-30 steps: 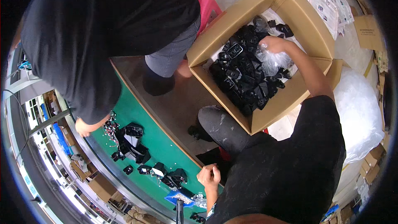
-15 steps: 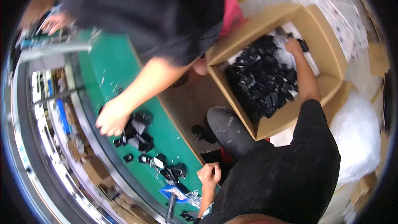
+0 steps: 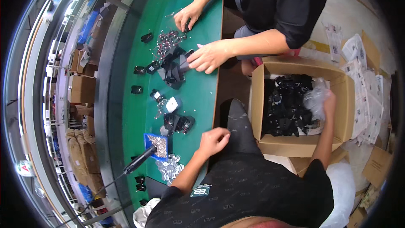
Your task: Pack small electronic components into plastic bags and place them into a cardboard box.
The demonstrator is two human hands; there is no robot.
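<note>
My right hand (image 3: 330,102) reaches into an open cardboard box (image 3: 349,101) and is closed on a crumpled clear plastic bag (image 3: 315,100). Beneath and beside the bag lies a heap of black plastic parts (image 3: 289,105). My left hand (image 3: 214,141) rests over the table edge near my knee, fingers curled in, with nothing seen in them. Nearest to it on the green table (image 3: 196,88) are a black part (image 3: 184,124) and a white-topped piece (image 3: 172,104). A blue tray (image 3: 164,145) of small metal pieces lies farther left, beside loose silvery parts (image 3: 169,169).
Across from me a co-worker's two hands (image 3: 209,57) handle black parts among scattered screws (image 3: 168,42). A black corded screwdriver (image 3: 140,160) hangs over the tray. Shelving with cartons (image 3: 82,88) stands beyond the table. White plastic wrap (image 3: 339,194) lies behind the box.
My view has swung, so the table and box appear shifted. The co-worker has straightened back from over the table, and both their hands now show at the parts. My right hand remains on the bag.
</note>
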